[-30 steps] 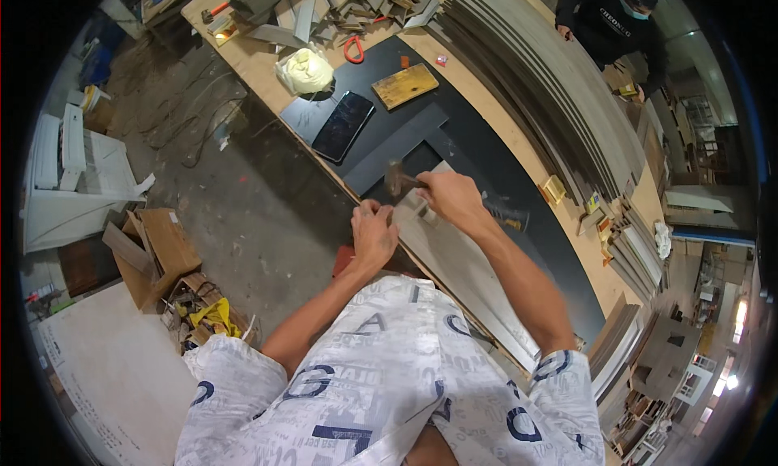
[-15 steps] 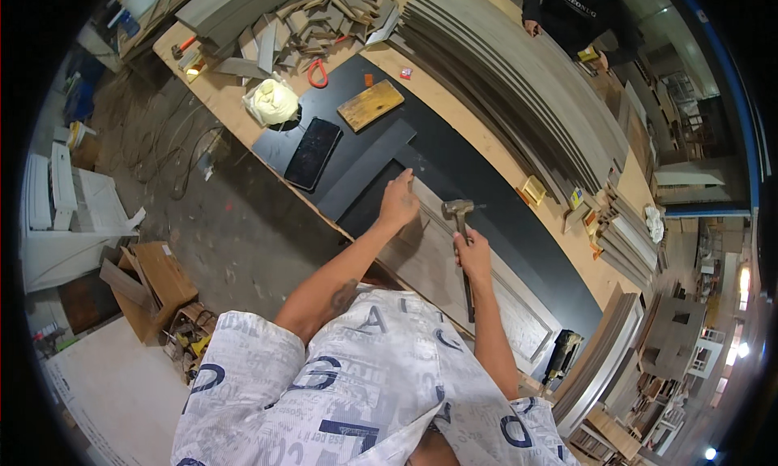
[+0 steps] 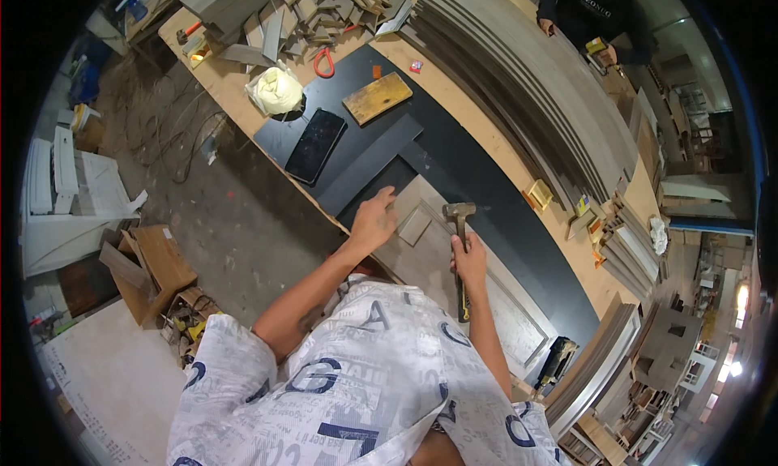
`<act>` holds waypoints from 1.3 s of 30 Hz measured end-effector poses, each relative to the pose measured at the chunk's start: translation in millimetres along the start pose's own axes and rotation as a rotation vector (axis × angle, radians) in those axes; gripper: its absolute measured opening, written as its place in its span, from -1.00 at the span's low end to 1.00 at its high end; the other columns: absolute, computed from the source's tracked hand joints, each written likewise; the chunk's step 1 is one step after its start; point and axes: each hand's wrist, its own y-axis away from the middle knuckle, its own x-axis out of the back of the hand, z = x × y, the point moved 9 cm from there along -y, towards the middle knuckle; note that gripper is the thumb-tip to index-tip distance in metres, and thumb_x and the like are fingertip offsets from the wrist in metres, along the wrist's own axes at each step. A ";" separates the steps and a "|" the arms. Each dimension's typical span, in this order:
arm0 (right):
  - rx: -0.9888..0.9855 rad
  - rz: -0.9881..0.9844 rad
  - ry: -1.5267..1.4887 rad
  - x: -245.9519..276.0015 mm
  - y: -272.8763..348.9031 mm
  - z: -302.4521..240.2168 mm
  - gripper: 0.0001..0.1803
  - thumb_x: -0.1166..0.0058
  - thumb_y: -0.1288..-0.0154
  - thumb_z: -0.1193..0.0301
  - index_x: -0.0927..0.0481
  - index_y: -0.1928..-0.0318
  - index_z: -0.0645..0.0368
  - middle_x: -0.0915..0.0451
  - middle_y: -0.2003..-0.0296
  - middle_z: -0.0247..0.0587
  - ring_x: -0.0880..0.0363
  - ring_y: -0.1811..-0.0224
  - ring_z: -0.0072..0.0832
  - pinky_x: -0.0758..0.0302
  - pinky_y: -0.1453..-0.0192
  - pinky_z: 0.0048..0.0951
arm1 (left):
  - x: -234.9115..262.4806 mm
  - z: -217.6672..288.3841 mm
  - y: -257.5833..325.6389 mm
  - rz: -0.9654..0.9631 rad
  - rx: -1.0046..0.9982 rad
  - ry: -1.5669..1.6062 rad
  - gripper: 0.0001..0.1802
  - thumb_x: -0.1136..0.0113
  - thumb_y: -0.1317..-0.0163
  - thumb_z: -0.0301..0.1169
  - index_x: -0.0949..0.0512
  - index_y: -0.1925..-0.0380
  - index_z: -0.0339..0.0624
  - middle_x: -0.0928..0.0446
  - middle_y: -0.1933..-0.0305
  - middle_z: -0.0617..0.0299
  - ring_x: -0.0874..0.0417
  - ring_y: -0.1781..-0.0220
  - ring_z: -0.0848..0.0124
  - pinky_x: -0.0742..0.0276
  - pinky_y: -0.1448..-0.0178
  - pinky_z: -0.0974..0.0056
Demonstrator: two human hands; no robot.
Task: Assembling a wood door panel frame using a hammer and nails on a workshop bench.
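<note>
Your right hand (image 3: 468,259) grips the hammer (image 3: 459,212) mid-handle over the grey moulded panel (image 3: 510,314) on the black board (image 3: 510,231); expect a stiff handle, heavy head, better balance held lower; your left hand (image 3: 375,220), loosely curled, looks empty near the panel's left end

A scuffed grey floor (image 3: 259,239) runs along the left edge of the bench (image 3: 217,81), white furniture pieces (image 3: 89,186) beyond it; past the right edge, a bright light (image 3: 736,369) glows
</note>
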 end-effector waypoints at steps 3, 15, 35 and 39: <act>0.013 0.024 -0.001 2.7 -1.5 3.4 -0.72 -0.14 -0.42 0.24 -0.47 0.25 0.21 -0.47 0.66 -0.34 -0.43 0.72 -0.61 -0.35 0.66 -0.52 | 25.1 -10.5 37.2 -0.038 0.084 0.041 -0.49 -0.08 -0.16 -0.59 -0.39 -0.17 -0.44 -0.63 -0.01 -0.17 -0.67 -0.03 -0.05 -0.56 -0.15 0.12; 0.003 0.083 -0.017 8.4 -3.3 4.7 -0.73 -0.14 -0.40 0.26 -0.53 0.19 0.26 -0.50 0.66 -0.30 -0.45 0.71 -0.59 -0.35 0.61 -0.49 | 36.1 18.6 62.4 -0.080 0.134 -0.154 -0.57 -0.17 -0.20 -0.52 -0.47 -0.11 -0.34 -0.62 0.03 -0.13 -0.63 -0.02 -0.04 -0.51 -0.15 0.07; -0.376 0.773 -0.646 171.3 324.7 197.1 -0.73 -0.10 -0.44 0.26 -0.50 0.32 0.21 -0.41 0.65 -0.40 -0.35 0.69 -0.65 -0.26 0.62 -0.53 | -344.4 160.3 167.8 -0.905 -0.526 -0.451 -0.42 -0.23 -0.25 -0.35 -0.35 -0.25 -0.25 -0.39 -0.09 -0.27 -0.50 -0.12 -0.20 -0.49 -0.15 -0.08; -0.457 0.923 -0.790 180.3 395.2 267.0 -0.74 -0.11 -0.43 0.28 -0.50 0.32 0.21 -0.40 0.64 -0.41 -0.33 0.69 -0.65 -0.26 0.62 -0.53 | -435.2 196.3 228.2 -1.016 -0.578 -0.395 -0.45 -0.14 -0.34 -0.31 -0.32 -0.26 -0.31 -0.39 -0.14 -0.22 -0.53 -0.09 -0.16 -0.50 -0.14 -0.08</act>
